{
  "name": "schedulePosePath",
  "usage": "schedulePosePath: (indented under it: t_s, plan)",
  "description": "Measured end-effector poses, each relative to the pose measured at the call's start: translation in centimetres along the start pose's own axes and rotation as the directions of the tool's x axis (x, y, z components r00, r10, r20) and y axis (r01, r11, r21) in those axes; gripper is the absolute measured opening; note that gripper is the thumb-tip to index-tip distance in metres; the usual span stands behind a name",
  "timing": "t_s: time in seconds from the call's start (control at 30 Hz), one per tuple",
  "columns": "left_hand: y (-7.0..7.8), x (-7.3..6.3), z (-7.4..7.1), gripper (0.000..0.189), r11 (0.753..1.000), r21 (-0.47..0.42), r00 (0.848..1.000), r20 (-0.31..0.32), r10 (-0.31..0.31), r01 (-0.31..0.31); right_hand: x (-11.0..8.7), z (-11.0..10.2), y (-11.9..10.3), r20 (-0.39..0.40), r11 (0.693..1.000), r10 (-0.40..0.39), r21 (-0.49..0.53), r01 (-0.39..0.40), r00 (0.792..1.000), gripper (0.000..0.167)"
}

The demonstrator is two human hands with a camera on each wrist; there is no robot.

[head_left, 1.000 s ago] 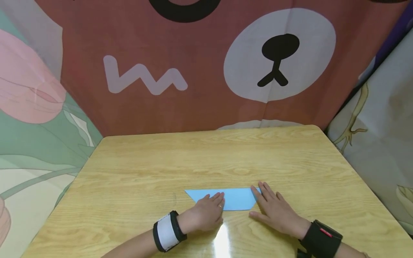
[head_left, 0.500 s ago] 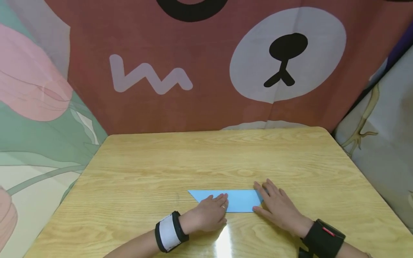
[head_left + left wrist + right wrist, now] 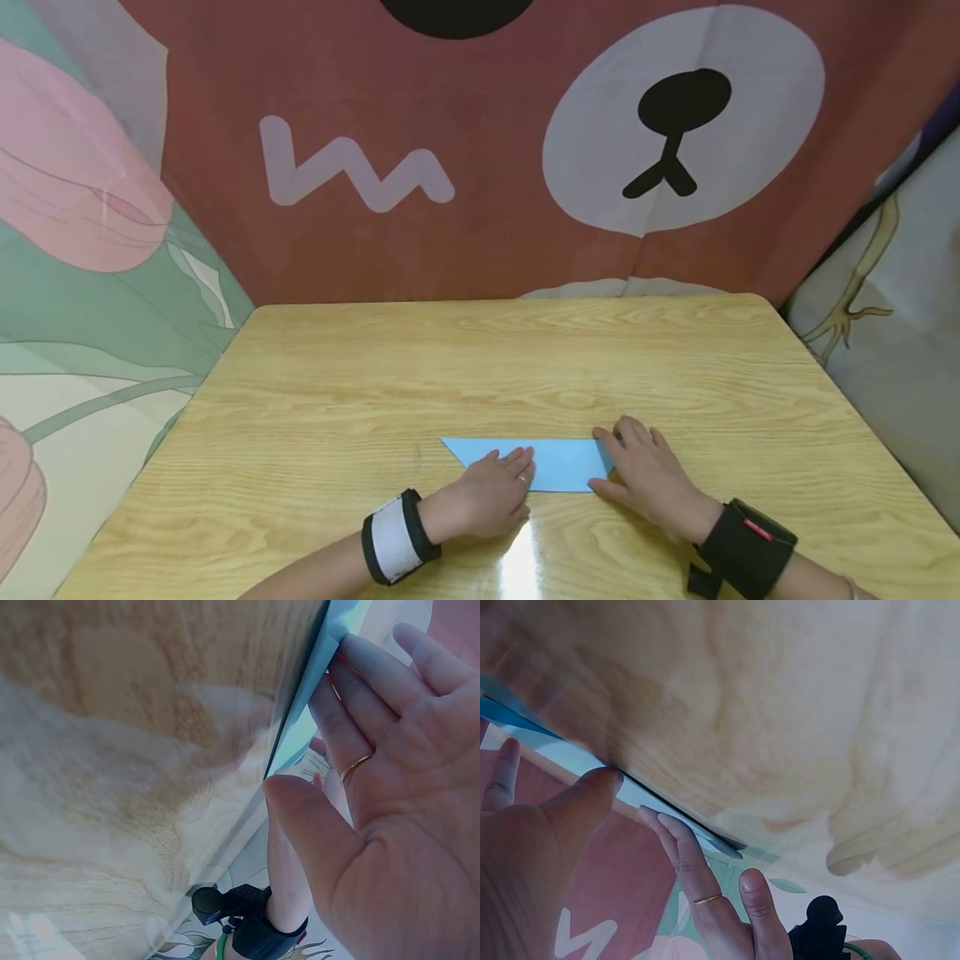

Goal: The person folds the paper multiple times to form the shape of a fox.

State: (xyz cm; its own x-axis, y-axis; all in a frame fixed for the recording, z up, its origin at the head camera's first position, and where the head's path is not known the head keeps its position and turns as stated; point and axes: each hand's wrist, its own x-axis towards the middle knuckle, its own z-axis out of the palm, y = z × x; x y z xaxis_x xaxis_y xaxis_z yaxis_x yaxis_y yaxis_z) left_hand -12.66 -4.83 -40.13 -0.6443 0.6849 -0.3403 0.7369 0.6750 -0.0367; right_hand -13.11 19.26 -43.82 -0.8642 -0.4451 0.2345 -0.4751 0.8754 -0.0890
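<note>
Folded blue paper [image 3: 566, 463] lies on the near worktop [image 3: 450, 367], left hand [image 3: 493, 493] flat over it, right hand [image 3: 651, 477] loosely spread at its right end. Probably light, easily creased; best held by that end.

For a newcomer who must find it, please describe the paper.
On the wooden table, look at the near half. The left hand rests on the paper; the right hand touches one end. Light blue with a sharp left corner, it stands out from the yellowish wood.
</note>
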Motion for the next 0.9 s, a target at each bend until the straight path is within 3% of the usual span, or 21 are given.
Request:
schedulePosePath:
  t_s: [0.6, 0.73, 0.9]
  plan:
    - [-0.1, 0.2, -0.3, 0.054, 1.0, 0.02, 1.0, 0.019, -0.005, 0.005, 0.8, -1.1, -0.6, -0.046, 1.0, 0.024, 0.007, -0.024, 0.999, 0.054]
    - [-0.1, 0.1, -0.4, 0.053, 1.0, 0.018, 1.0, 0.017, -0.016, 0.016, 1.2, -1.8, -1.0, -0.068, 0.999, 0.033, 0.013, -0.032, 0.997, 0.039]
    - [0.0, 0.1, -0.5, 0.052, 1.0, 0.009, 1.0, 0.018, -0.022, 0.022, 1.5, -2.3, -1.3, -0.064, 0.99, 0.05, 0.137, -0.04, 0.997, 0.017]
